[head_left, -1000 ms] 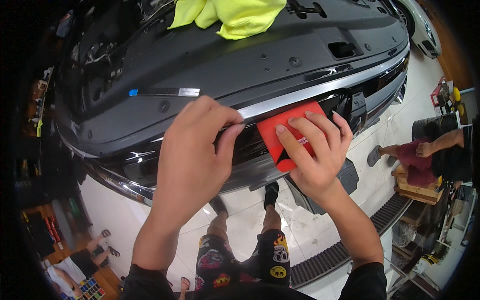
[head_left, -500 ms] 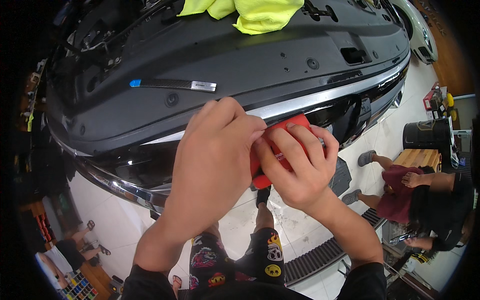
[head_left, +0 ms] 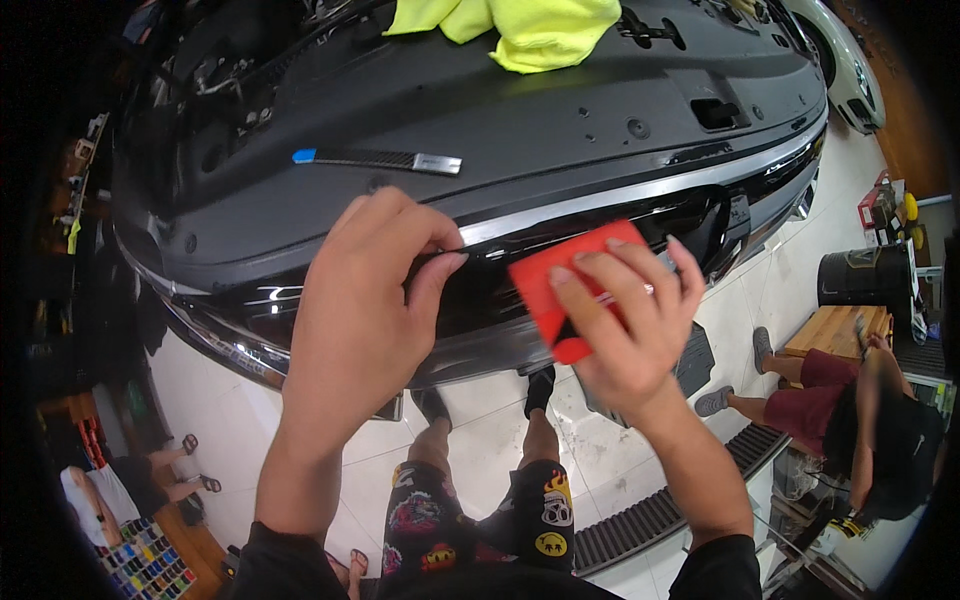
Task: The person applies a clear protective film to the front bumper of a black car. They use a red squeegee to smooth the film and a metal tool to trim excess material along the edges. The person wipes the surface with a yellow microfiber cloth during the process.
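Observation:
My left hand (head_left: pixel 360 280) is closed, thumb and forefinger pinched together just below the bright strip (head_left: pixel 560 208) along the car's front. Whatever lies in that pinch is too small to make out. My right hand (head_left: pixel 640 325) grips a flat red squeegee (head_left: pixel 540 285), held over the glossy black front trim and apart from my left hand. A rounded red end pokes out under the right palm; its link to the squeegee is hidden. On the dark engine-bay cover (head_left: pixel 330 205) lies a slim tool (head_left: pixel 370 159) with a patterned black body, silver end and blue tip.
A bright yellow cloth (head_left: pixel 555 38) rests at the far part of the cover. To the right, another person (head_left: pixel 895 450) sits by a wooden box (head_left: pixel 835 330). Someone else (head_left: pixel 100 505) is at the lower left. A dark ridged strip (head_left: pixel 640 515) crosses the floor.
My hands have come apart: the right one has moved right with the squeegee, the left one left. The person at the right has changed posture. The view has shifted slightly.

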The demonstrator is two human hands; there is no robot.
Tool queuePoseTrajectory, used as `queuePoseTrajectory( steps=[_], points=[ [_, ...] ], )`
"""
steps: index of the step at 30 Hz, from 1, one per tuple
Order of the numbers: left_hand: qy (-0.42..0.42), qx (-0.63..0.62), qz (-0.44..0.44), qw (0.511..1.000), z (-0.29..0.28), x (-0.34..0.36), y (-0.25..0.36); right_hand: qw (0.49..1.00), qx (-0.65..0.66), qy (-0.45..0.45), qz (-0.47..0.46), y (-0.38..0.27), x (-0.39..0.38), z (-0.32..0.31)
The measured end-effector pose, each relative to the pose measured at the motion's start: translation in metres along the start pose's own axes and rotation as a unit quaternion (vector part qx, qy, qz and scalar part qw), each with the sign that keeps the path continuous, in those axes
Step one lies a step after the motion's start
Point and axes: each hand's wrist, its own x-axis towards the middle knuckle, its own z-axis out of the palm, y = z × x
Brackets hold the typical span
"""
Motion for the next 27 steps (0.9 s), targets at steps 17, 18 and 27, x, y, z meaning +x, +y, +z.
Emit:
queuePoseTrajectory(
  steps=[17, 18, 27],
  points=[
    [0.002, -0.028, 0.033, 0.999, 0.001, 0.001, -0.006, 0.998, -0.023, -0.017, -0.049, -0.031, 0.018, 0.014],
    [0.0, -0.022, 0.04, 0.999, 0.001, 0.0, -0.006, 0.998, -0.033, -0.013, -0.044, -0.034, 0.021, 0.016],
    [0.027, 0.009, 0.064, 0.998, 0.003, -0.014, -0.008, 0.997, -0.069, 0.031, 0.003, -0.051, 0.016, 0.032]
  ],
)
